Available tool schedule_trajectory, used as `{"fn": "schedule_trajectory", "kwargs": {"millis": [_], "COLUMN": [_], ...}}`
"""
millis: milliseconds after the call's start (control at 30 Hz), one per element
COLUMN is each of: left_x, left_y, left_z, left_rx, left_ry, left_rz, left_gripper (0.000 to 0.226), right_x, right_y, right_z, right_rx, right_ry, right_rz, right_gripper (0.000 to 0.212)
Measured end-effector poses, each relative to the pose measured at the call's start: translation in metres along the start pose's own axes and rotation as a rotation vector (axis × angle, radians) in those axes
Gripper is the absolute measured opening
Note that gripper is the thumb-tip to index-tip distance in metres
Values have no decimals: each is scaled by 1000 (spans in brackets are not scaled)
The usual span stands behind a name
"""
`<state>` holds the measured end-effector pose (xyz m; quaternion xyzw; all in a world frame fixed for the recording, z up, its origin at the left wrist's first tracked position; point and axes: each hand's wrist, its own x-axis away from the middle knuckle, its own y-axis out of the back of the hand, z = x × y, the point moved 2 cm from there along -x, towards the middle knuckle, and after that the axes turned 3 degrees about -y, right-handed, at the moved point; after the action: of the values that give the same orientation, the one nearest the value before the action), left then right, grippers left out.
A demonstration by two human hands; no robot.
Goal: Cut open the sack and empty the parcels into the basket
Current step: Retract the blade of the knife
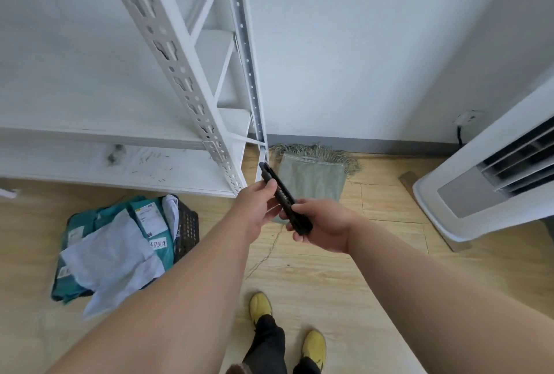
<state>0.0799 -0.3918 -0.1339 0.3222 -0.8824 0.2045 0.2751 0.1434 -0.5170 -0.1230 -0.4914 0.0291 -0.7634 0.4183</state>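
A plain storeroom or parcel-sorting room, by the look of it. Bare white walls meet a pale wood-plank floor (314,277). Up and left of the person's fingers stands a white slotted-steel shelving rack (186,79). Down to their left a black basket (188,228) overflows with labelled teal and grey parcels (120,244). Far to the right stands a white floor-standing air conditioner (485,181).
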Motion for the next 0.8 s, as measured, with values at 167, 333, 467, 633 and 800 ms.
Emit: {"fn": "schedule_trajectory", "kwargs": {"millis": [167,333,467,633,800], "left_x": [38,56,52,32,7], "left_y": [34,85,116,170,209], "left_z": [-33,-82,-99,-133,-170], "left_rx": [160,163,57,-130,-391], "left_ry": [-131,-249,-294,-292,-289], "left_rz": [-178,-304,-322,-257,-146], "left_gripper": [17,23,23,32,38], "right_x": [5,-2,-25,-72,-123], "right_y": [-36,-104,-158,-211,-253], "right_z": [6,21,37,59,76], "right_rx": [150,461,489,327,253], "right_ry": [21,131,265,316,323], "right_rz": [51,74,-43,-203,-374], "right_gripper": [24,18,19,19,15]}}
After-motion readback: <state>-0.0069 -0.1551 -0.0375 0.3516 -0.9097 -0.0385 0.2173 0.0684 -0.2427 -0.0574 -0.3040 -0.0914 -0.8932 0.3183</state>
